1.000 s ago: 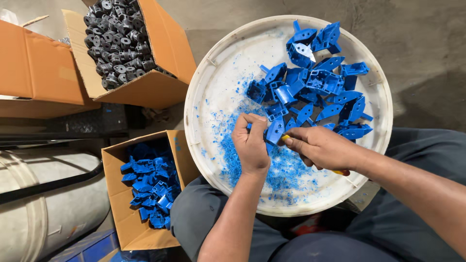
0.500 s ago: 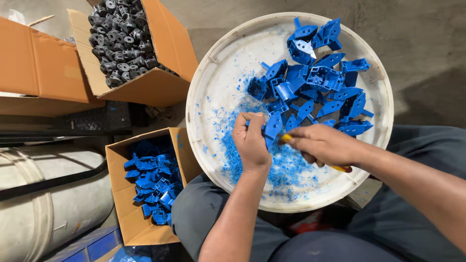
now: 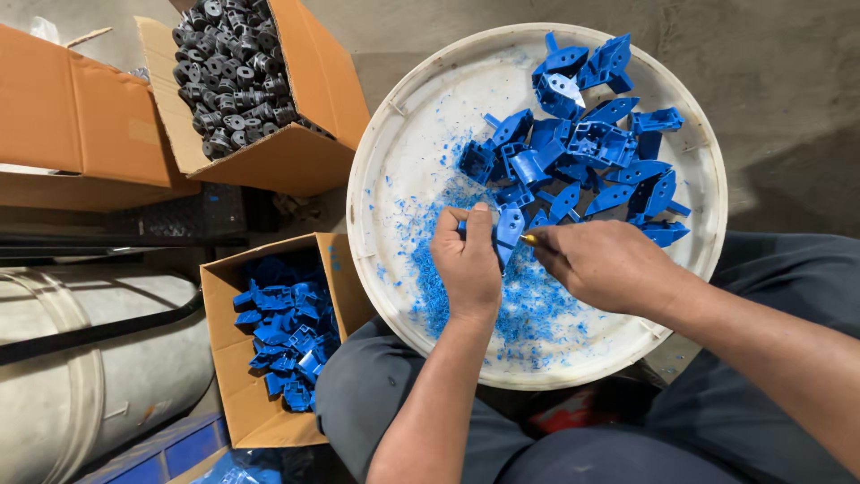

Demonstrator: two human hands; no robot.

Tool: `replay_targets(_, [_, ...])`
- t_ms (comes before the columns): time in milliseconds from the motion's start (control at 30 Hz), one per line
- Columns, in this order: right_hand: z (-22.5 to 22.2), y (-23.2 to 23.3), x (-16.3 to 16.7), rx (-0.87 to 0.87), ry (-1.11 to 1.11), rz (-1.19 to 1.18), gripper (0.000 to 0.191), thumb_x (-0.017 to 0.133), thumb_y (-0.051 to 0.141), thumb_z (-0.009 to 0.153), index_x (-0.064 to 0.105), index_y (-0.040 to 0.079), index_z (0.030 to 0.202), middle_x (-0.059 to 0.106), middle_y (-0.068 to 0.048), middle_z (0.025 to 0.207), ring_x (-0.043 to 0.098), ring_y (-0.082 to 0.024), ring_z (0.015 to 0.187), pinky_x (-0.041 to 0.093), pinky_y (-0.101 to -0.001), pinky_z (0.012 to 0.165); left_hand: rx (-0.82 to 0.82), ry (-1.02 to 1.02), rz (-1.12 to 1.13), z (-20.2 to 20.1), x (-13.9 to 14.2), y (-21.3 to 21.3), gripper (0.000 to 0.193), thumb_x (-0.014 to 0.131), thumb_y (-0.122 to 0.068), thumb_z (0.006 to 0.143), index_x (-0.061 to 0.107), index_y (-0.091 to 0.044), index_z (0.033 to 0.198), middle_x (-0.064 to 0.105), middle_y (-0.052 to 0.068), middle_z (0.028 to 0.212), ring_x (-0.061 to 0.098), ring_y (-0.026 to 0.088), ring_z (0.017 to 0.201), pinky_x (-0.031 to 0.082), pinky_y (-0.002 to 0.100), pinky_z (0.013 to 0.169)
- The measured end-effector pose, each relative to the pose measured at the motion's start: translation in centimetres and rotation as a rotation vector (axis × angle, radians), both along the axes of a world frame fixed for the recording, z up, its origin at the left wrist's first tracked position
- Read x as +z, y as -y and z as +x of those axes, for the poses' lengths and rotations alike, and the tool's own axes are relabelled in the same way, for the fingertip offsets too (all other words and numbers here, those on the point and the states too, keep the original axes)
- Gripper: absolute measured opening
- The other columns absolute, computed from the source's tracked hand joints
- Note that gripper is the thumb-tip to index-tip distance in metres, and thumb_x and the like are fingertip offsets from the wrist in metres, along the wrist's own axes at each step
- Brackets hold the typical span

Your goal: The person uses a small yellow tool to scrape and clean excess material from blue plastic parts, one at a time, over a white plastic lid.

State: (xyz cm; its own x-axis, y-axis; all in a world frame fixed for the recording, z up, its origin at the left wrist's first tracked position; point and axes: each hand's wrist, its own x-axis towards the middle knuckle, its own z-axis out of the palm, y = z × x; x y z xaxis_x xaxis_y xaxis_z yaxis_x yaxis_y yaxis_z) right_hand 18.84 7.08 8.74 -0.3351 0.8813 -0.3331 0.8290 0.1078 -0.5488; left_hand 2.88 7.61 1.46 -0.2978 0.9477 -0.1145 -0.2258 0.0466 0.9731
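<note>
Fingers of the left hand (image 3: pixel 470 264) pinch a blue plastic part (image 3: pixel 509 229) over the white tray (image 3: pixel 385 179); right hand (image 3: pixel 602 264), just beside, grips a yellow-tipped tool (image 3: pixel 530 239) touching it.

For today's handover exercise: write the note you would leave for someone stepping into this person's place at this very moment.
Left hand grips one blue plastic part over the round white tray. Right hand holds a yellow-tipped tool against it. Pile of blue parts waits on the tray; blue shavings lie beneath the hands. Small cardboard box at the left knee holds more blue parts, apparently finished. Left: the pile.
</note>
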Motion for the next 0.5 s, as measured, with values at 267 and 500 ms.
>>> replay_targets(267, [0.32, 0.9, -0.2, 0.065, -0.008, 0.133, 0.034, 0.058, 0.034, 0.093, 0.072, 0.015, 0.117, 0.075, -0.014, 0.089, 0.07, -0.038, 0.08, 0.055, -0.0503, 0.066, 0.01, 0.048, -0.042, 0.09, 0.37, 0.2, 0.029, 0.064, -0.015, 0.101, 0.05, -0.009, 0.076, 0.049, -0.007, 0.061, 0.038, 0.0, 0.053, 0.027, 0.023, 0.044])
replay_targets(500, [0.56, 0.95, -0.17, 0.057, 0.008, 0.149, 0.032, 0.057, 0.033, 0.094, 0.072, 0.013, 0.114, 0.073, -0.014, 0.084, 0.07, -0.039, 0.075, 0.054, -0.0514, 0.063, -0.022, -0.019, -0.001, 0.27, 0.28, 0.49, 0.029, 0.064, -0.015, 0.101, 0.051, -0.009, 0.076, 0.05, -0.007, 0.064, 0.04, 0.0, 0.056, 0.03, 0.024, 0.047])
